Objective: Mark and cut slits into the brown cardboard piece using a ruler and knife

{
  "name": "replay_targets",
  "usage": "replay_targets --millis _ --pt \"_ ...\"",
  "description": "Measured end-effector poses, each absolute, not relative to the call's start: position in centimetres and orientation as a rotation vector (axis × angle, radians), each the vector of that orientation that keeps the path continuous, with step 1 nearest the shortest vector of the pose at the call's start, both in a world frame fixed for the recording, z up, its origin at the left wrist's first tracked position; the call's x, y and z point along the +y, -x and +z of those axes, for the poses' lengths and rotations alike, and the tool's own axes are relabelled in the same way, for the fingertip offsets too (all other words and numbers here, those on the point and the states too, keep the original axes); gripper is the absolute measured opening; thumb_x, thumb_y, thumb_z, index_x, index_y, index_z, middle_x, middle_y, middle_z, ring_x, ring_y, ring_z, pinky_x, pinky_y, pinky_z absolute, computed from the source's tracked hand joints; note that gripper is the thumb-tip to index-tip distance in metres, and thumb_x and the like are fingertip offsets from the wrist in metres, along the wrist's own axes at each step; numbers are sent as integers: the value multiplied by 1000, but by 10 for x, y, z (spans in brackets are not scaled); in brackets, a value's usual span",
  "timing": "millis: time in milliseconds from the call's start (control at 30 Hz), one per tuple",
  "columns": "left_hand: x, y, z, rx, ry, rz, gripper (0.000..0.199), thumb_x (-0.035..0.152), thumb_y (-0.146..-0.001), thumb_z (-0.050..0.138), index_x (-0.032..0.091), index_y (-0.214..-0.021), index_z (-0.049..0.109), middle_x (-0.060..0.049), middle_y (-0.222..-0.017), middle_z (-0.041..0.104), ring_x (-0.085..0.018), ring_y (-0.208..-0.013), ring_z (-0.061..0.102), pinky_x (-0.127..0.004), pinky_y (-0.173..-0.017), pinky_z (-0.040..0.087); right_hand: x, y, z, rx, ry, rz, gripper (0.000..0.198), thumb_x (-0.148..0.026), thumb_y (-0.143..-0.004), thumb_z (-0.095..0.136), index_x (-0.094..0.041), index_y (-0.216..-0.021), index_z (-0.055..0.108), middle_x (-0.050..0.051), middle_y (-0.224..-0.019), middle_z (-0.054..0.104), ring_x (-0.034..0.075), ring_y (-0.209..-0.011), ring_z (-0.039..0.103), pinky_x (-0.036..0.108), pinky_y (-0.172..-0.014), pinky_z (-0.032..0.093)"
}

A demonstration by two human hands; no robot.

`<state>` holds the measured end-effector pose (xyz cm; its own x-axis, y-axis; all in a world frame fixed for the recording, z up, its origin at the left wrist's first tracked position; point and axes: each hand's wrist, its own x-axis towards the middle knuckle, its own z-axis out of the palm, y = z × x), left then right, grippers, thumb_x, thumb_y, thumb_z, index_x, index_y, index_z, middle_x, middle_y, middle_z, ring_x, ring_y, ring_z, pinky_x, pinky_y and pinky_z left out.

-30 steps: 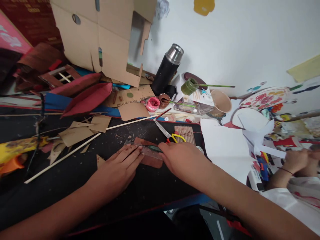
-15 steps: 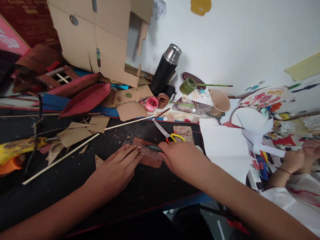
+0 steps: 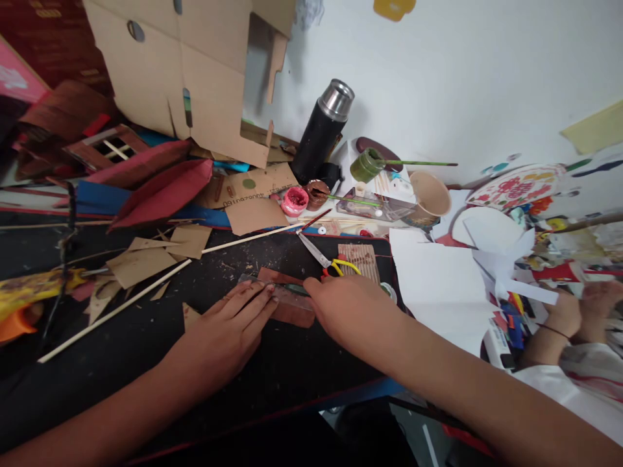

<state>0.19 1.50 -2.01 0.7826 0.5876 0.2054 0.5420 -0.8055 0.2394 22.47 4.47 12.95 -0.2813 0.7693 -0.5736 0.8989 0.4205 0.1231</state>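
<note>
My left hand (image 3: pixel 241 316) lies flat with its fingers stretched out, pressing a clear ruler (image 3: pixel 294 299) down on a small reddish-brown piece of cardboard (image 3: pixel 294 315). My right hand (image 3: pixel 348 305) is closed round a slim dark green utility knife (image 3: pixel 296 289), which lies along the ruler's far edge. The knife's blade is too small to make out. Just beyond the right hand rest scissors (image 3: pixel 321 257) with yellow and red handles, blades apart. Beside them is a corrugated cardboard piece (image 3: pixel 360 261).
Paint jars, pink (image 3: pixel 294 202), brown (image 3: pixel 317 193) and green (image 3: pixel 366 166), stand behind, near a black thermos (image 3: pixel 318 136). Wooden sticks (image 3: pixel 117 310) and cardboard scraps (image 3: pixel 143 264) lie left. White paper (image 3: pixel 438 279) lies right, near another person's hands (image 3: pixel 564 314).
My right hand has slid slightly left along the ruler with the knife. My left hand has stayed in place. The camera view has shifted a little.
</note>
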Motion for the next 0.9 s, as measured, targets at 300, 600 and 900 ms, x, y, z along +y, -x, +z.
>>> replay_targets --millis 300,600,900 --pt "16 -2 -23 909 -2746 488 52 15 -97 49 16 -147 62 -13 -153 64 -32 -143 56 -51 -123 43 52 -226 123 2177 -1383 -356 22 -14 -100 54 -13 -114 70 16 -85 79 30 -83 79 33 -66 53" --pt "16 -3 -20 913 -2829 475 48 14 -98 49 14 -144 64 -14 -151 65 -32 -141 58 -51 -120 47 45 -227 125 2216 -1356 -315 19 -10 -101 53 -13 -112 68 16 -91 80 30 -83 80 33 -64 54" --pt "15 -3 -21 945 -2786 441 51 14 -98 46 17 -146 62 -12 -151 65 -32 -140 59 -53 -119 48 37 -233 121 2263 -1425 -262 18 -17 -104 54 -15 -113 70 14 -92 79 30 -82 80 33 -64 53"
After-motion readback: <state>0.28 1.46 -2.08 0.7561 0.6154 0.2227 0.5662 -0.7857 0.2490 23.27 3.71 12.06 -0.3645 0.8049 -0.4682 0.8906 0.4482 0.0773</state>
